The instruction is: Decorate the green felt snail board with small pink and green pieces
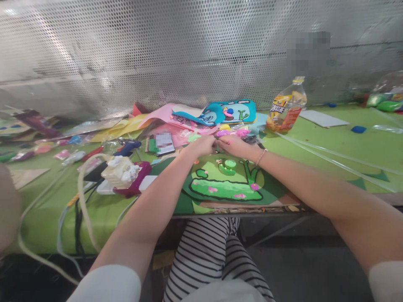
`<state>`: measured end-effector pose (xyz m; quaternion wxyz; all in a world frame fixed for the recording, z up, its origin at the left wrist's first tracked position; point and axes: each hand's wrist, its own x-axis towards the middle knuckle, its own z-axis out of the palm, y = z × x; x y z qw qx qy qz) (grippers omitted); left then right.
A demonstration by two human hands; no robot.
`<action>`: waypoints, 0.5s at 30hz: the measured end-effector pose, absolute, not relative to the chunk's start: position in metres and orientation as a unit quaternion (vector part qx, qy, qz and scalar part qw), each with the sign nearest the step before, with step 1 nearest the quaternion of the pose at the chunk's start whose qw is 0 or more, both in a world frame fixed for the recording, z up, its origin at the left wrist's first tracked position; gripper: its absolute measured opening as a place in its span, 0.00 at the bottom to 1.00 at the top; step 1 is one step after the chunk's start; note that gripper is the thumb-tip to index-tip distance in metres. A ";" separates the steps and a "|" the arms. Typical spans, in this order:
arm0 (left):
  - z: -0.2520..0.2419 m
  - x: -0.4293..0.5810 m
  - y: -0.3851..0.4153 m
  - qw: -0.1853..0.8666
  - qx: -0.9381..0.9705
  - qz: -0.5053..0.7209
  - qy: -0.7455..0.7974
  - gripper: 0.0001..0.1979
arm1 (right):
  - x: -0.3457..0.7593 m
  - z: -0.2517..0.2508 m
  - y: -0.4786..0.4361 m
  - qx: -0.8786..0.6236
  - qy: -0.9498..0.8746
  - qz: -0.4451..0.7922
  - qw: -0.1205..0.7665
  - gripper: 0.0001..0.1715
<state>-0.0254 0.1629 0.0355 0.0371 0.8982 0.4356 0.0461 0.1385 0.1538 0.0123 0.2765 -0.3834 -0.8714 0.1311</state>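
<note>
My left hand (206,144) and my right hand (236,147) meet above the far edge of a green clay picture (225,191). The fingers of both hands are closed together at the tips. Whatever lies between them is hidden or too small to name. The picture has black outlines, pink flowers and a raised green snail-like figure (229,164) with a round spiral. Just beyond my hands lie packets of pink clay (242,132) and a pale green lump (193,137). A thin bracelet circles my right wrist.
Blue clay picture pieces (247,111) lie at the back on pink paper (157,115). A plastic bottle (285,110) stands at right, near clear strips (333,157). To the left are a phone (165,143), a cream-and-purple device (126,176), cables and several clay packets. A perforated metal panel (157,54) rises behind.
</note>
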 end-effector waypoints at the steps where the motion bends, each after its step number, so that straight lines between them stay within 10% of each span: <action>1: 0.035 -0.025 0.164 0.039 0.901 0.046 0.429 0.17 | 0.139 0.012 0.154 -0.381 -0.872 0.129 0.278 0.21; 15: 0.031 -0.026 0.167 0.025 0.907 0.034 0.420 0.15 | 0.142 0.008 0.159 -0.354 -0.892 0.073 0.273 0.21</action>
